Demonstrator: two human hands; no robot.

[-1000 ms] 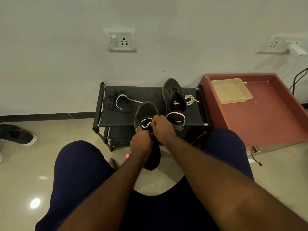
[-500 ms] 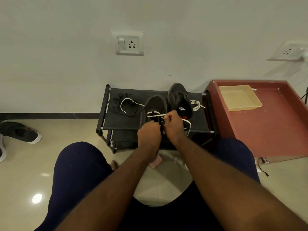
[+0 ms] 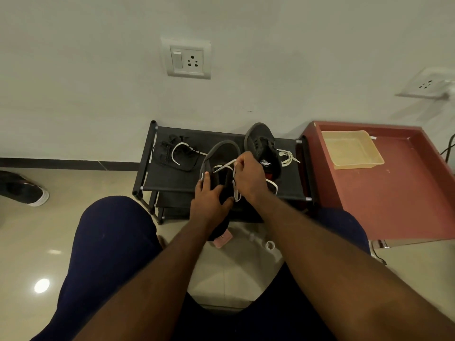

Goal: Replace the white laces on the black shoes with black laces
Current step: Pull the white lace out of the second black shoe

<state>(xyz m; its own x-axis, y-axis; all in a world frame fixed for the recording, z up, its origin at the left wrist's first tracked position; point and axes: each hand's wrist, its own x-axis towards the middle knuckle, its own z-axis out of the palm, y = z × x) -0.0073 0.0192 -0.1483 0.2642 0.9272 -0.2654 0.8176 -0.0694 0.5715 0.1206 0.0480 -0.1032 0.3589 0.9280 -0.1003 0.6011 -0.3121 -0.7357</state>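
Seated before a low black shoe rack (image 3: pixel 172 184) set against the wall, you hold a black shoe (image 3: pixel 221 153) over the rack's front edge, toe pointing away from you. Your left hand (image 3: pixel 209 200) grips it from behind, thumb curled round one side and forefinger laid along the other. Your right hand (image 3: pixel 251 178) is raised at the shoe's throat, fingertips pinched on a white lace (image 3: pixel 224 166). One strand runs from the pinch down and left to the shoe, and another dangles past your palm (how many eyelets it passes through cannot be made out).

The second black shoe (image 3: pixel 261 146) sits on the rack's top shelf just beyond your right hand, toe to the wall, with a loose white lace (image 3: pixel 288 156) on the shelf to its right. At the shelf's left end, apart from both shoes, lies a heap of black laces (image 3: pixel 167 153) with a curl of white lace (image 3: pixel 175 155) over it.

A small pink object (image 3: pixel 222 239) lies on the tiled floor (image 3: pixel 103 183) beneath the held shoe. Right of the rack stands a reddish-brown table (image 3: pixel 394 198) bearing a pale yellow tray (image 3: pixel 352 148). A socket plate (image 3: pixel 188 59) is on the wall above, and a dark shoe (image 3: pixel 24 190) with a white sole sits on the floor at far left.
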